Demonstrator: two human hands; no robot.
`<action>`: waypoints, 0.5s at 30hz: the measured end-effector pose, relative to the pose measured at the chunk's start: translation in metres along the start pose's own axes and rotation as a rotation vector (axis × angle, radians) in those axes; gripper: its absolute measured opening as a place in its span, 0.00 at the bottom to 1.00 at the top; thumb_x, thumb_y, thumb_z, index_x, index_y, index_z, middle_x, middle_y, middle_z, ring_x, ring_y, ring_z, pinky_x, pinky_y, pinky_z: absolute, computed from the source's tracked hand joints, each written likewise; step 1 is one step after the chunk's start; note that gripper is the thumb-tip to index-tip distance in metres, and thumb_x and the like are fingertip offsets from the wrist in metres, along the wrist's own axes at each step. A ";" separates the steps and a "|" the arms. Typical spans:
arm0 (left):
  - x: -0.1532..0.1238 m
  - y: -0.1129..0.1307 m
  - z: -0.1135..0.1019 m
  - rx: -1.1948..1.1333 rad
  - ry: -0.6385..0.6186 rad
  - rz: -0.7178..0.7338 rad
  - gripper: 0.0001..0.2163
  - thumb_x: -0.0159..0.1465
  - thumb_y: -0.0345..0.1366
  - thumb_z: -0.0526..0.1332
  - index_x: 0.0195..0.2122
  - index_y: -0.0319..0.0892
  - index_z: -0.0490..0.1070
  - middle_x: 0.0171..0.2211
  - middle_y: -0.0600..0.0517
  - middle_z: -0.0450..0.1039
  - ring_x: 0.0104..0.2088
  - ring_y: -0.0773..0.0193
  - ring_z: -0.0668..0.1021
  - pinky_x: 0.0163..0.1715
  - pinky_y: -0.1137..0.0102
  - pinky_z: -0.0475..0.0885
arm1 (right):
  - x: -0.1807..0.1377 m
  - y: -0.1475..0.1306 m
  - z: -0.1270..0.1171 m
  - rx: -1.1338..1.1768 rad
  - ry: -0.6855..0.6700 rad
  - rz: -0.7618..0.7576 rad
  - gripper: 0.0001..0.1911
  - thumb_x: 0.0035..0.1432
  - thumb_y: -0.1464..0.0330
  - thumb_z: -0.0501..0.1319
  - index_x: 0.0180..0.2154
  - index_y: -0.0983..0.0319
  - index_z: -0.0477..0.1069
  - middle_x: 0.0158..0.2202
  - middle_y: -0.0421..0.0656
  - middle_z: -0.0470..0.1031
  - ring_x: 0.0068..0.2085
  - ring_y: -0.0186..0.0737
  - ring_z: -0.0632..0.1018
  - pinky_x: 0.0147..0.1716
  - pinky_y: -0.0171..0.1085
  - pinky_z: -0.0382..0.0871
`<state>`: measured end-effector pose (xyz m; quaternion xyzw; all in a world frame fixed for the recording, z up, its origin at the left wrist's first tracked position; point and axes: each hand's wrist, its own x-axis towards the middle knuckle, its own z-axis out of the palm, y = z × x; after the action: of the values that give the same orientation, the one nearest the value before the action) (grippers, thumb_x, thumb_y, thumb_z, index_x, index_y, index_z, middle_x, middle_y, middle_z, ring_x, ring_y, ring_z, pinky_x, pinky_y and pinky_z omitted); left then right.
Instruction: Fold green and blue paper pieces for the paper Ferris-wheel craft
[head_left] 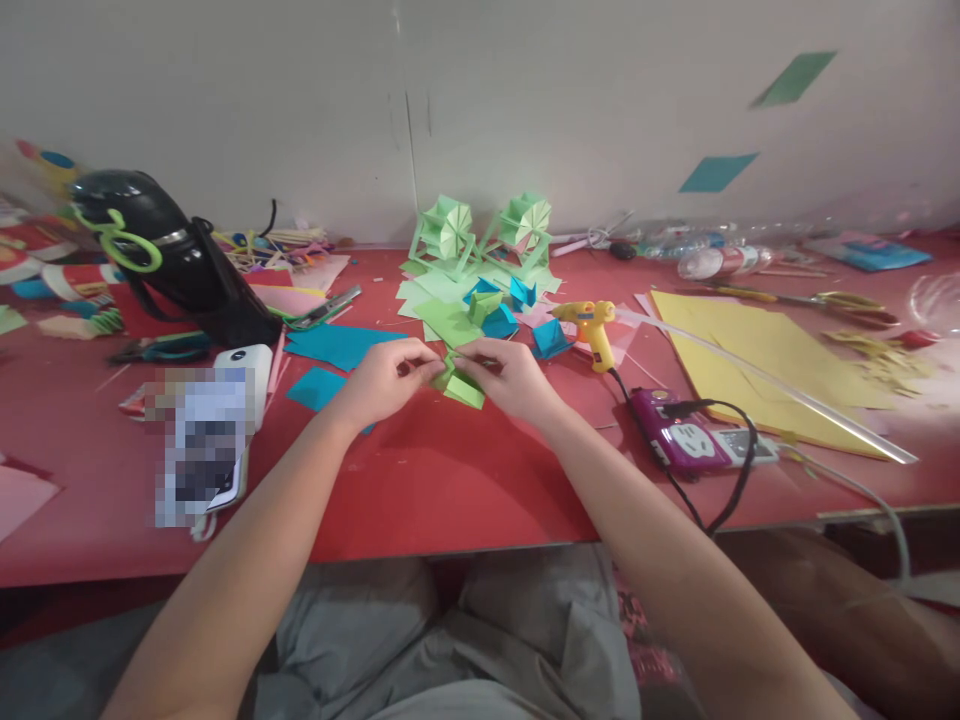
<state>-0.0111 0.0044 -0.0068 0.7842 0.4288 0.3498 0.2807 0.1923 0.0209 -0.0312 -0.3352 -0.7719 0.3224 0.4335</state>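
Observation:
Between my two hands is a small folded piece of green paper [464, 391], held just above the red table. My left hand [394, 378] pinches its left side with thumb and forefinger. On the other side, my right hand [512, 375] grips it the same way. Folded blue paper pieces [551, 339] and a green folded piece [484, 307] lie just beyond my fingers, over loose green sheets [442, 318]. Flat blue paper [341, 345] rests beside my left hand. Two pale green paper wheels on stands [445, 228] [524, 222] sit against the wall.
A yellow glue gun [598, 333] with a long clear glue stick lies right of my hands, its cord near a purple power strip [682, 440]. Yellow sheets [720, 350] and scissors [847, 303] are farther right. At left are a phone [217, 440] and a leaning black bottle [180, 260].

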 end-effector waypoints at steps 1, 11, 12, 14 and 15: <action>0.000 -0.001 0.000 0.012 0.008 0.016 0.11 0.66 0.40 0.60 0.31 0.41 0.75 0.31 0.50 0.76 0.33 0.64 0.75 0.34 0.70 0.69 | 0.000 -0.001 0.000 0.003 -0.010 0.009 0.12 0.63 0.63 0.59 0.34 0.63 0.77 0.32 0.44 0.78 0.33 0.37 0.74 0.33 0.35 0.68; -0.003 -0.004 -0.001 0.091 -0.026 0.108 0.12 0.66 0.42 0.62 0.29 0.41 0.75 0.29 0.51 0.75 0.31 0.64 0.74 0.33 0.69 0.68 | -0.002 -0.013 -0.009 0.000 -0.154 -0.008 0.17 0.65 0.60 0.58 0.29 0.64 0.74 0.27 0.41 0.72 0.28 0.32 0.69 0.28 0.33 0.61; -0.003 -0.004 -0.001 0.089 -0.037 0.100 0.12 0.66 0.43 0.62 0.29 0.41 0.76 0.29 0.51 0.75 0.31 0.64 0.74 0.33 0.69 0.68 | -0.003 -0.014 -0.009 0.006 -0.158 -0.005 0.16 0.64 0.60 0.59 0.30 0.64 0.75 0.28 0.42 0.73 0.29 0.33 0.70 0.29 0.33 0.62; -0.004 -0.004 -0.002 0.072 -0.068 0.063 0.12 0.65 0.44 0.63 0.30 0.42 0.76 0.29 0.51 0.76 0.31 0.63 0.75 0.34 0.69 0.68 | -0.003 -0.013 -0.010 0.017 -0.172 0.005 0.15 0.64 0.60 0.60 0.32 0.64 0.76 0.30 0.43 0.75 0.31 0.34 0.72 0.31 0.34 0.64; -0.004 -0.004 -0.003 0.053 -0.090 0.034 0.12 0.64 0.44 0.63 0.30 0.42 0.77 0.29 0.51 0.76 0.32 0.62 0.76 0.34 0.69 0.69 | -0.003 -0.013 -0.010 0.016 -0.182 0.007 0.15 0.64 0.61 0.60 0.32 0.64 0.76 0.30 0.43 0.76 0.31 0.35 0.73 0.32 0.34 0.65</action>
<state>-0.0168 0.0032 -0.0091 0.8135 0.4114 0.3073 0.2730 0.1991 0.0136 -0.0179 -0.3038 -0.8042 0.3592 0.3632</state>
